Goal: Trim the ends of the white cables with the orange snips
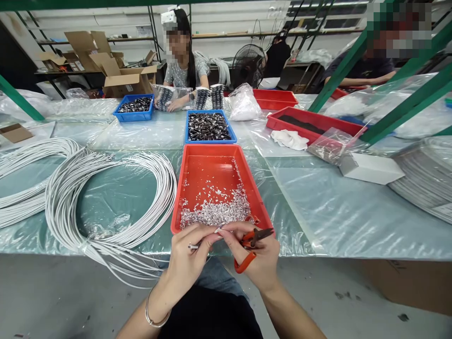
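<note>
Close to my body, over the near edge of a red tray (pixel 208 165), both hands meet at the fingertips on a thin white cable end (pixel 219 230). My left hand (pixel 190 252) pinches it, and a short piece of cable sticks out between its fingers. Thumb and index finger of my right hand (pixel 259 256) touch the same end. Tucked in that right hand is a pair of cutters (pixel 249 240) with orange handles, its dark jaws pointing right. Small silvery-white scraps (pixel 219 212) are heaped in the tray's near part.
Coils of white cable (pixel 63 202) lie to the left, with loose ends over the table edge. A blue bin (pixel 187 127) of dark connectors stands behind the tray. A white box (pixel 370 168) and a grey coil (pixel 423 183) lie right. A person (pixel 183 70) sits opposite.
</note>
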The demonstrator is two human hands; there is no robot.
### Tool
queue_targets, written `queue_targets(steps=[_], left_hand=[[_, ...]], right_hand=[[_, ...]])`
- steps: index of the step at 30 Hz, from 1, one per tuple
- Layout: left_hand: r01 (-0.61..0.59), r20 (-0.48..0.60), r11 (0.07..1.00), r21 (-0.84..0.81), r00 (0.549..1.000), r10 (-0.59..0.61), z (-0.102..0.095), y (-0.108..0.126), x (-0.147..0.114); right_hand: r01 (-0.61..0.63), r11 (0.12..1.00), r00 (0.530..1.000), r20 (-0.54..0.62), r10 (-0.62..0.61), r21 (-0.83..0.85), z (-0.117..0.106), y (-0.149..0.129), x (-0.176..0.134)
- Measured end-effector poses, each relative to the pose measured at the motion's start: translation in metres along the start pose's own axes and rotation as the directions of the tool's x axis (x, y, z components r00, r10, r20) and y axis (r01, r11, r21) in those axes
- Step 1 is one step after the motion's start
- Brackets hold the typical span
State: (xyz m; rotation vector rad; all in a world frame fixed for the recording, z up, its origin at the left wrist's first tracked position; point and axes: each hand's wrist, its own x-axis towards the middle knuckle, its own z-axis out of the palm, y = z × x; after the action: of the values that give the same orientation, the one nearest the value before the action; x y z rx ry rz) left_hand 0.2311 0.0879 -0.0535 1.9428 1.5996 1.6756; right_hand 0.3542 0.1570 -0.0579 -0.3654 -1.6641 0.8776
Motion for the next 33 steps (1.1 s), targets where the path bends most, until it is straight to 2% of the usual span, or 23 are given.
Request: queue_targets(steps=[3,5,7,11,15,20,22,24,26,27,29,31,33], left_hand=[[-0.134,-0.009,0.983,0.127,0.991,0.136,-0.002,0.001,-0.001],[-0.164,-0.012,0.973,0.165,0.986,0.168,-0.003,0.001,-0.001],[-0.112,0.011,0.986,0.122,0.994,0.112,-0.003,0.001,-0.002],[0.113,0.132,0.992,-0.061,0.986,-0.104,-0.003,0.001,-0.001],[0.156,0.016,0.987,-0.033,0.988,-0.156,0.001,0.000,0.001],[0.087,-0.091,0.994,0.062,0.993,-0.081,0.006,-0.004,0.002],[0.114,-0.113,0.993,0.040,0.988,-0.109,0.007,-0.004,0.002],[0.261,-0.075,0.960,-0.106,0.960,-0.269,0.007,-0.003,0.003],[0.433,0.029,0.854,-0.290,0.896,-0.444,0.007,-0.002,0.004],[0.487,0.080,0.796,-0.360,0.866,-0.494,0.007,-0.002,0.005],[0.530,0.139,0.728,-0.435,0.838,-0.527,0.008,-0.002,0.008],[0.544,0.156,0.695,-0.470,0.826,-0.541,0.009,-0.004,0.010],[0.566,0.173,0.661,-0.493,0.808,-0.563,0.010,-0.007,0.011]], right_hand=[[-0.021,1.000,0.993,0.116,0.022,-0.007,-0.006,0.000,0.003],[-0.028,0.999,0.988,0.149,0.033,-0.034,-0.008,0.001,0.005],[-0.042,0.999,0.987,0.155,0.047,-0.035,-0.010,0.001,0.007],[-0.098,0.995,0.977,0.192,0.092,0.024,-0.012,0.005,0.008],[-0.094,0.995,0.982,0.164,0.096,-0.021,-0.009,0.008,0.005],[-0.098,0.993,0.992,0.086,0.092,0.065,0.003,0.004,0.000],[-0.095,0.993,0.993,0.077,0.090,0.067,0.004,0.003,0.000],[-0.121,0.992,0.992,0.046,0.120,0.028,0.000,0.006,0.001],[-0.210,0.978,0.976,0.048,0.210,-0.005,-0.006,0.013,0.006],[-0.254,0.967,0.964,0.071,0.256,-0.028,-0.009,0.019,0.009],[-0.254,0.954,0.956,0.106,0.272,-0.157,-0.015,0.030,0.017],[-0.132,0.928,0.980,0.094,0.175,-0.349,-0.018,0.039,0.027],[-0.130,0.942,0.980,0.108,0.170,-0.309,-0.019,0.040,0.034]])
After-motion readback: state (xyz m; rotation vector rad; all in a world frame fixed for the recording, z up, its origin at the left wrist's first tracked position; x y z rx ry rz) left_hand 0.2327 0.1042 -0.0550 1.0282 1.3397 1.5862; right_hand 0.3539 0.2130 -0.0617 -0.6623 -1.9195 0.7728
